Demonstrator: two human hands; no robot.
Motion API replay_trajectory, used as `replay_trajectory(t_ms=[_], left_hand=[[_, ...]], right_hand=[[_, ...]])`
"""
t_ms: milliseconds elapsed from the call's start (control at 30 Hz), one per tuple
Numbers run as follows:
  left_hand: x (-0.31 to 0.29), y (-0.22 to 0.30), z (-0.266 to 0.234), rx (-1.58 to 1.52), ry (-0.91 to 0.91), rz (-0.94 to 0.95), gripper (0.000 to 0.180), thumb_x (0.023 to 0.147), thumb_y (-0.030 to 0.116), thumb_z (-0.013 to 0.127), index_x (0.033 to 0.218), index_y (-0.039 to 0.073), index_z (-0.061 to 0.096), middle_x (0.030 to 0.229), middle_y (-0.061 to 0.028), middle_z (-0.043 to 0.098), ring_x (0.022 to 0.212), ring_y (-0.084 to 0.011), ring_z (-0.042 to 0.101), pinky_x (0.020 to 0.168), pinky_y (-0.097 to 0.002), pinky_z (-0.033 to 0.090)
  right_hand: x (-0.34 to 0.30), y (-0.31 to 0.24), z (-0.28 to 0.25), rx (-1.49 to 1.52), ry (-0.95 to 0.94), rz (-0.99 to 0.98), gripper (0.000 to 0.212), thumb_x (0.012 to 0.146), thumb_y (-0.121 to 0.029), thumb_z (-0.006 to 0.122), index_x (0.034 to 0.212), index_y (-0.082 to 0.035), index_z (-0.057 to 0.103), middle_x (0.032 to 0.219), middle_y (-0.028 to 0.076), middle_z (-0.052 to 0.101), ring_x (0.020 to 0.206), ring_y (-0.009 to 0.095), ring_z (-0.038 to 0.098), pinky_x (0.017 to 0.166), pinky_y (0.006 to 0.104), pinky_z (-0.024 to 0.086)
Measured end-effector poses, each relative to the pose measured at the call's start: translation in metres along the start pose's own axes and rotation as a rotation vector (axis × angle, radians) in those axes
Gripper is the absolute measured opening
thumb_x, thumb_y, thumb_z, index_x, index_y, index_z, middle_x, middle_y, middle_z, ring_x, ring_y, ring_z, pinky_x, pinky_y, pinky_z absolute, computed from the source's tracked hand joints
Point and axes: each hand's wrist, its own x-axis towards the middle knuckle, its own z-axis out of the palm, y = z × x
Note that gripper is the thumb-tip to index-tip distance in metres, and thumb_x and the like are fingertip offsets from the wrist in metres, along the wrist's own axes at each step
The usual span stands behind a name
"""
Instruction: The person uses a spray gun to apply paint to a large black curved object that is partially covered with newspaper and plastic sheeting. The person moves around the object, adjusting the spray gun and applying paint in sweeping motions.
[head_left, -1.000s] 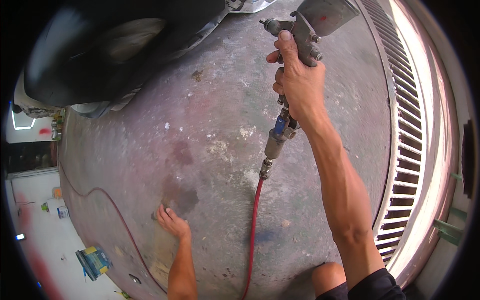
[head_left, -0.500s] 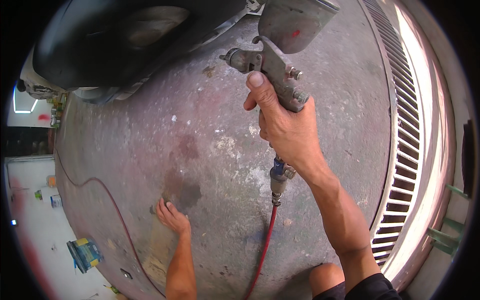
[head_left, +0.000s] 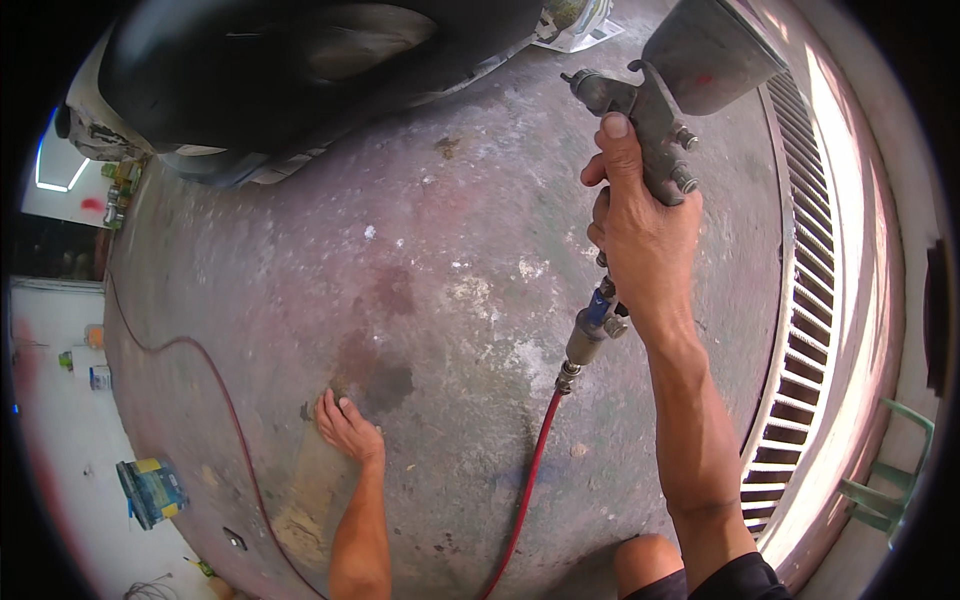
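Observation:
My right hand [head_left: 645, 235] is wrapped round the handle of a grey metal spray gun [head_left: 655, 135], with the thumb lying up its back. A grey paint cup [head_left: 710, 60] tops the gun, and its nozzle points left. Below the grip hangs an air fitting with a blue band [head_left: 590, 325], joined to a red air hose [head_left: 535, 450] that runs down to the lower edge. My left hand [head_left: 350, 428] hangs low at the centre left, its fingers loosely apart and nothing seen in them. A glossy black car body panel [head_left: 230, 100] fills the upper left.
A slotted drain grate [head_left: 805, 330] curves along the right. Beyond it stands a green chair [head_left: 885, 490]. At the left are a blue-and-yellow bucket [head_left: 152, 492], a thin dark red hose [head_left: 215, 375] on the stained concrete floor [head_left: 470, 250], and small containers [head_left: 97, 375] by a white wall.
My right hand has moved right with the spray gun, away from the black panel, and the hose leans with it. The view has shifted slightly. My left hand stays nearly where it was.

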Motion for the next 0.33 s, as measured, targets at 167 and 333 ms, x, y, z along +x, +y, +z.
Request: replay_trajectory(t_ms=[167,333], left_hand=[[0.002,-0.003,0.005,-0.024,-0.001,0.013,0.061,0.115,0.050,0.039,0.151,0.005,0.059,0.160,-0.0178,0.051,0.152,-0.0384,0.041,0.126,-0.0559,0.026],[0.003,-0.011,0.011,0.006,-0.001,-0.014,0.066,0.114,0.055,0.038,0.153,0.006,0.059,0.161,-0.0178,0.050,0.152,-0.0384,0.041,0.127,-0.0569,0.025]], right_hand=[[-0.021,-0.011,0.033,0.076,-0.117,-0.051,0.058,0.106,-0.057,0.069,0.081,-0.005,0.067,0.055,-0.005,0.049,0.044,0.005,0.044,0.042,0.0272,0.036],[-0.007,-0.017,0.011,0.099,-0.183,0.067,0.047,0.106,-0.054,0.069,0.105,-0.007,0.072,0.071,0.002,0.063,0.049,0.005,0.053,0.042,0.0261,0.042]])
